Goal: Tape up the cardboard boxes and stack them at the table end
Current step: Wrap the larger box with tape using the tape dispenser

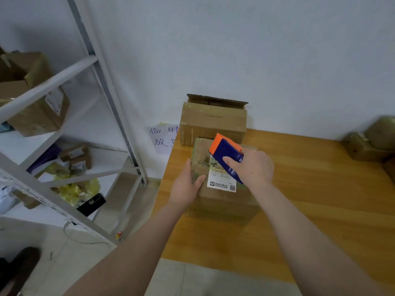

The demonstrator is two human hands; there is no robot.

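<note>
On the wooden table near its left end sits a cardboard box. Her left hand lies flat-fingered against its left side. Her right hand grips a blue-and-orange tape dispenser over the labelled top. Behind stands another box, flap raised.

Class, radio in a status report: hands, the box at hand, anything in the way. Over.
Left hand presses near box. Right hand grips tape dispenser on its top. Rear box, flap up, directly behind.

"临时" on paper sign
</note>
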